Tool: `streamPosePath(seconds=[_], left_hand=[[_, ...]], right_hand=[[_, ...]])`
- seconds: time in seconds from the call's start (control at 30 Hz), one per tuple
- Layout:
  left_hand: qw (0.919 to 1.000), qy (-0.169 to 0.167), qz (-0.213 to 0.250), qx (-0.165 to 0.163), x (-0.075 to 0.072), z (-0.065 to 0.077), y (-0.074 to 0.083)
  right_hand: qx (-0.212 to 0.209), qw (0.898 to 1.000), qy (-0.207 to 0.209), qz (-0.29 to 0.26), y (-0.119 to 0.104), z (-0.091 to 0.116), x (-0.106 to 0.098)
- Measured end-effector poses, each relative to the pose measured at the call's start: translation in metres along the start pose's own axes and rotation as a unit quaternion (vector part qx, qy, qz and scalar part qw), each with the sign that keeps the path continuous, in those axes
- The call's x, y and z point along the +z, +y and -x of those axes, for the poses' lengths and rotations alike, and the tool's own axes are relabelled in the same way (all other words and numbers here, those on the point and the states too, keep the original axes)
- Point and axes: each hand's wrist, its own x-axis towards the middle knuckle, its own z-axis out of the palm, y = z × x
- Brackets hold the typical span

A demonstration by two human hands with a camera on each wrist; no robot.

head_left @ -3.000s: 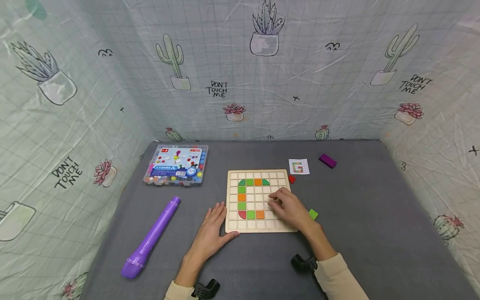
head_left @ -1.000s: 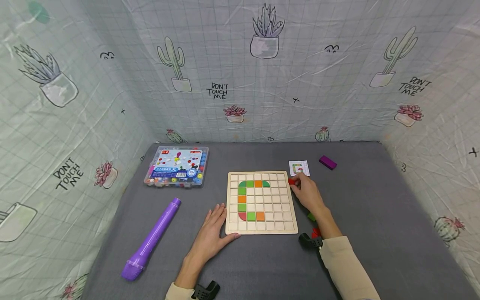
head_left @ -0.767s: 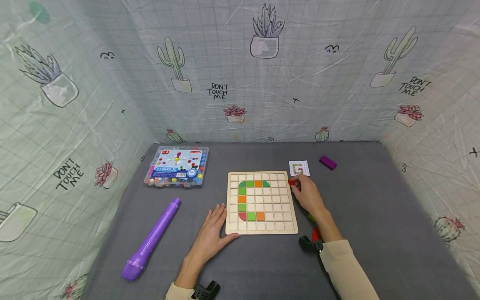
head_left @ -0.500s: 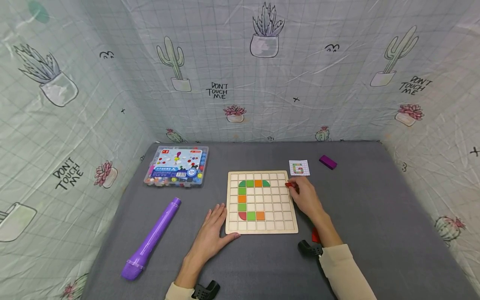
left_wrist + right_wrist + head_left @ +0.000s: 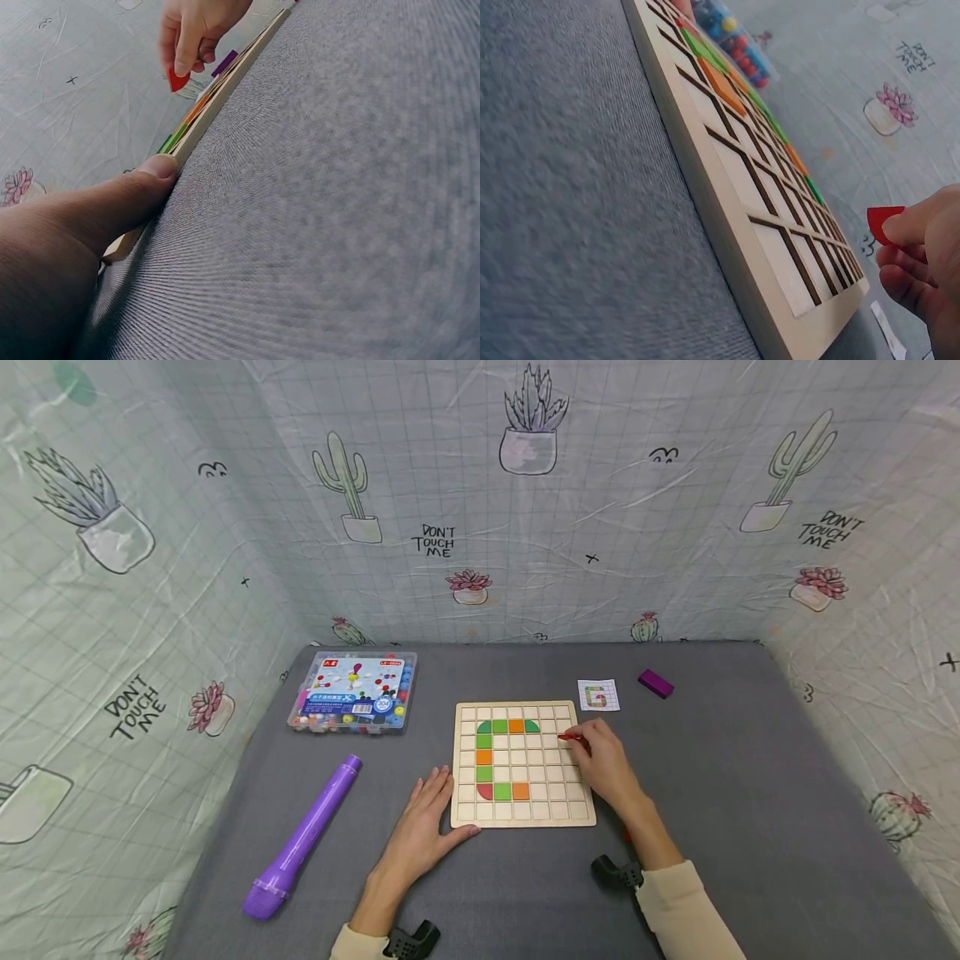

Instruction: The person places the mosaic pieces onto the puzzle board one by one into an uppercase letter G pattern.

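A wooden grid board [image 5: 555, 810] lies mid-table, with green, orange and red tiles set in its cells in a C-like outline. My left hand [image 5: 420, 827] rests flat at its left side, the thumb along the front edge and the fingers spread, holding nothing. My right hand [image 5: 609, 764] pinches a small red tile [image 5: 883, 225] between thumb and fingertips, above the right part of the board. In the right wrist view this tile shows a rounded side and hangs clear of the cells. The left wrist view also shows the red tile [image 5: 178, 80] below the right fingertips.
A printed pattern card [image 5: 598, 695] lies beyond the board's back right corner, near a purple block [image 5: 656, 683]. A clear box of colourful beads [image 5: 352, 692] stands at the back left. A purple toy microphone [image 5: 303, 837] lies on the left. Something red [image 5: 627, 834] shows beside the right wrist.
The right hand went from the board to a red tile by its right edge, pinched it, lifted it, and carried it left over the board. The left hand stayed in place.
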Motion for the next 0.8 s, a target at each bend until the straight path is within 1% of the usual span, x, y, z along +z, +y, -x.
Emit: streamPosePath(seconds=[0.07,0.13,0.37,0.67,0.8], left_hand=[[1.0,-0.001,-0.002,0.0,0.0,0.0,0.0],[1.0,0.003,-0.005,0.005,0.0,-0.001,0.0],[0.9999,0.008,0.001,0.012,-0.001,0.0,0.001],[0.9999,0.009,0.0,0.014,0.0,0.0,0.001],[0.9999,0.011,0.0,0.014,-0.001,0.001,0.001]], right_hand=[[0.0,1.0,-0.01,0.0,-0.002,0.002,0.0],[-0.009,1.0,-0.018,0.002,-0.004,0.004,-0.001],[-0.057,0.997,-0.043,0.003,-0.007,0.011,0.0],[-0.066,0.993,-0.094,-0.017,-0.011,0.019,0.005],[-0.068,0.991,-0.117,-0.013,-0.013,0.022,0.008]])
